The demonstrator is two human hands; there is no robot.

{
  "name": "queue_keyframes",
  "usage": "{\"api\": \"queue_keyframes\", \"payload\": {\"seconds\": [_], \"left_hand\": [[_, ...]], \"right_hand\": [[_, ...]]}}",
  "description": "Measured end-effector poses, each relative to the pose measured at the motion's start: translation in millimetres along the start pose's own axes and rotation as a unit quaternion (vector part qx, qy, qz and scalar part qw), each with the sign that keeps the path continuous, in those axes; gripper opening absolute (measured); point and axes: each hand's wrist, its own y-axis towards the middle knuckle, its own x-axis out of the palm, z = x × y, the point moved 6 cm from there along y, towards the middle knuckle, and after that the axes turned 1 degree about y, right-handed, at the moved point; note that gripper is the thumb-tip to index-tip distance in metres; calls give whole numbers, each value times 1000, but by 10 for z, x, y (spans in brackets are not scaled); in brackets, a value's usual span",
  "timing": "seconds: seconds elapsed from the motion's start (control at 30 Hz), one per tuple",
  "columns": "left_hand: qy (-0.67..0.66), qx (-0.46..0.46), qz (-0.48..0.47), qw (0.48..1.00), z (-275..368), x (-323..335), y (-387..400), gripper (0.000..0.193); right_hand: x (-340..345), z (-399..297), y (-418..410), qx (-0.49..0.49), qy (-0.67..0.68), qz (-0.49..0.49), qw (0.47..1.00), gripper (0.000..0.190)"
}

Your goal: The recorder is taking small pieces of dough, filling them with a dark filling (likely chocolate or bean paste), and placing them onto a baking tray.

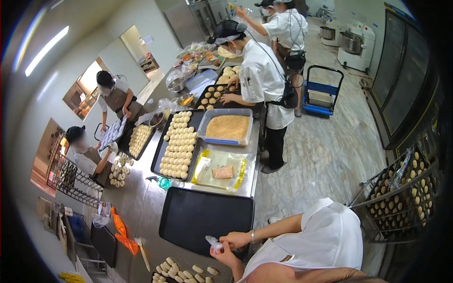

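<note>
A crumpled piece of clear thin plastic (213, 243), perhaps a bag or a disposable glove, is pinched between my hands. My right hand (236, 240), with a bracelet at the wrist, grips it from above. Just below, the fingers of my left hand (225, 255) hold its lower end. Both hands are over the near corner of a large black baking tray (205, 215), which lies on the steel worktable (141, 208). Oblong dough pieces (177, 270) lie to the left of my left hand, partly cut off by the picture's lower edge.
Past the black tray lie a yellow-edged plastic sheet with a pink block (223, 172), a bin of crumbs (228, 126) and a tray of dough balls (178, 145). Orange piping bags (122, 231) lie opposite. Co-workers (262, 78) stand around the table. A loaded rack (400, 198) stands behind me.
</note>
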Motion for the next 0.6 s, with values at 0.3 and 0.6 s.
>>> {"api": "queue_keyframes", "payload": {"seconds": [0.3, 0.6], "left_hand": [[15, 31, -123, 992, 143, -78, 64, 74], [-36, -81, -131, 987, -209, -233, 157, 38]], "right_hand": [[-67, 27, 70, -25, -32, -64, 997, 25], [-173, 42, -4, -28, -124, -18, 992, 21]]}}
